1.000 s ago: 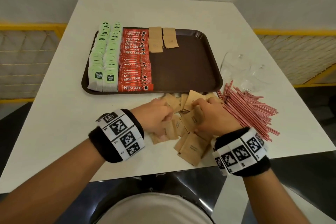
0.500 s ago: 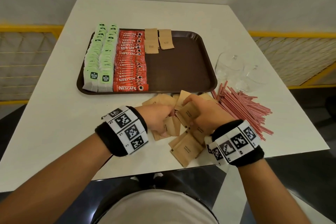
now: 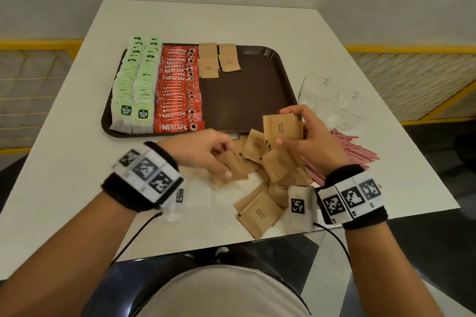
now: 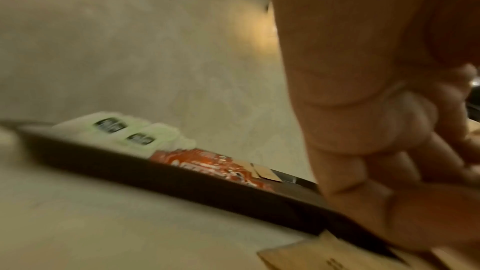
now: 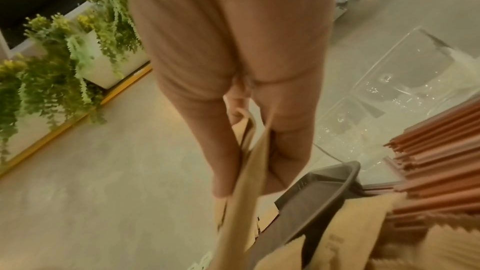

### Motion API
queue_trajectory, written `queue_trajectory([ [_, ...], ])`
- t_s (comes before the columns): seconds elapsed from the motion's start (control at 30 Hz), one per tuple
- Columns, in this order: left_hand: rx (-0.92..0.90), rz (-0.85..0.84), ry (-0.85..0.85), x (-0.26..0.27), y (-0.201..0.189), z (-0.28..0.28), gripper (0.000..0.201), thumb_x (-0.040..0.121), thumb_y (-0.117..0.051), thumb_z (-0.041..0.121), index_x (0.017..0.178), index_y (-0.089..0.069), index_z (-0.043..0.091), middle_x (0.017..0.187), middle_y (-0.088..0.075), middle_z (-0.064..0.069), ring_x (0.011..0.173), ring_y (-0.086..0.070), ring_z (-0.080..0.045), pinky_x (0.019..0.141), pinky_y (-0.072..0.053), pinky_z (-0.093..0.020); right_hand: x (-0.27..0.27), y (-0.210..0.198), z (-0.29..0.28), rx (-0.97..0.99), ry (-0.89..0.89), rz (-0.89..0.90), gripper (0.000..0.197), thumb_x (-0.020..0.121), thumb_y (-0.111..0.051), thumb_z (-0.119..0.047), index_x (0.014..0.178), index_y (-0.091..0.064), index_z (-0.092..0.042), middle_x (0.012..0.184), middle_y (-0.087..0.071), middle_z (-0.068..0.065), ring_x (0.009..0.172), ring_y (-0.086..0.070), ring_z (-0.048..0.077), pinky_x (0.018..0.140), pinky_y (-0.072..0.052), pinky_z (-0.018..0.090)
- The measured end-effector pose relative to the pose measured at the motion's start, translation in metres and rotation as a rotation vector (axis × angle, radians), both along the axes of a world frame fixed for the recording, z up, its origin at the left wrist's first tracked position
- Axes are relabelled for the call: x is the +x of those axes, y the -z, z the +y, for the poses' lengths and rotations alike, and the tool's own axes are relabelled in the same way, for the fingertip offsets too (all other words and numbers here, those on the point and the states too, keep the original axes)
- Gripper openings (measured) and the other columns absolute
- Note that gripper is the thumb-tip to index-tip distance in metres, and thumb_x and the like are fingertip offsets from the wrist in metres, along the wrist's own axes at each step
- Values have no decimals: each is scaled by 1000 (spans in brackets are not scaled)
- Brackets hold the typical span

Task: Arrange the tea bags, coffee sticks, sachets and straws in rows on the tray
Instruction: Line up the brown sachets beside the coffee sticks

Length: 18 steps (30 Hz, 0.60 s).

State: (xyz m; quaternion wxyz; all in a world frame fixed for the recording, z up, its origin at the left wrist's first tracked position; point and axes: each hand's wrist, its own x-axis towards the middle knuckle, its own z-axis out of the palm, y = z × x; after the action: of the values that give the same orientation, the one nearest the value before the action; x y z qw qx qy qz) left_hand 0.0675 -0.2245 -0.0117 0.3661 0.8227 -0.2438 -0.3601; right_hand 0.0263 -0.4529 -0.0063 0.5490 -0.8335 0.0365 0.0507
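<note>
Your right hand (image 3: 306,136) pinches a few brown sachets (image 3: 282,125) upright just above the near edge of the tray (image 3: 247,100), so square their edges first and then lay them flat below the two sachets on the tray (image 3: 219,59). Your left hand (image 3: 206,152) curls on one sachet in the loose pile (image 3: 257,211), which lies on the table between your hands.

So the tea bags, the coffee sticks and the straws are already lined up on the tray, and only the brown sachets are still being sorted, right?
Not quite: the straws are not on the tray; the head view shows them piled on the table to its right. Tea bags and coffee sticks are lined up, and the right hand holds brown sachets.
</note>
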Motion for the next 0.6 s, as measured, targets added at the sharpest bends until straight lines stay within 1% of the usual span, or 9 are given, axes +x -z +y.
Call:
queue_trajectory([
  [0.1,-348,196,-234,-1,-9,8,35,66,-72,23,99,-60,20,94,-69,4,92,-66,-12,76,-53,-26,1,-3,5,105,87,-67,46,81,-67,-3,102,-47,-38,117,-53,4,104,-55,19,72,-55,27],
  [0.17,-505,291,-336,-6,-10,-1,30,72,-66,23,100,-58,16,97,-67,0,95,-65,-16,81,-53,-28,3,-5,15,232,105,-80,46,80,-67,0,105,-49,-33,116,-54,7,103,-57,20,73,-58,29],
  [0.23,-614,380,-429,-11,-9,-17,28,83,-59,17,109,-54,12,105,-65,-2,98,-64,-15,81,-52,-27,7,-6,27,339,97,-78,45,80,-67,2,105,-50,-31,113,-55,8,100,-59,21,76,-58,35],
  [0.3,-706,450,-504,-14,-9,-29,31,90,-52,13,121,-53,11,109,-65,-2,99,-63,-13,85,-52,-29,9,-7,38,378,83,-88,45,81,-65,4,105,-51,-31,115,-55,12,99,-59,23,78,-57,37],
  [0.4,-832,529,-585,-15,-8,-34,25,92,-49,9,115,-58,11,99,-69,1,94,-66,-13,81,-56,-31,11,-4,44,420,74,-54,37,86,-60,0,107,-53,-30,113,-57,12,98,-59,23,80,-57,39],
  [0.5,-895,533,-711,-14,-6,-35,37,90,-53,3,123,-48,17,106,-65,-1,97,-65,-17,76,-58,-36,8,-1,49,477,55,10,21,93,-54,-10,109,-57,-23,108,-60,12,97,-60,24,84,-54,45],
  [0.53,-896,536,-760,-13,-5,-35,45,88,-54,0,126,-42,21,108,-62,-2,97,-63,-18,74,-58,-36,7,0,51,449,53,1,18,95,-51,-11,109,-59,-19,109,-61,13,97,-60,25,83,-54,44],
  [0.57,-891,543,-797,-11,-3,-35,53,87,-56,-3,128,-37,25,112,-59,-2,99,-62,-19,74,-57,-37,7,0,54,386,52,-17,19,96,-48,-12,111,-60,-15,109,-61,13,96,-60,23,80,-54,39],
  [0.6,-883,556,-820,-11,-1,-35,59,85,-57,-4,131,-35,26,116,-57,-4,103,-60,-21,76,-56,-38,6,0,55,310,47,-33,21,98,-46,-13,112,-61,-11,106,-62,11,92,-59,19,75,-54,30],
])
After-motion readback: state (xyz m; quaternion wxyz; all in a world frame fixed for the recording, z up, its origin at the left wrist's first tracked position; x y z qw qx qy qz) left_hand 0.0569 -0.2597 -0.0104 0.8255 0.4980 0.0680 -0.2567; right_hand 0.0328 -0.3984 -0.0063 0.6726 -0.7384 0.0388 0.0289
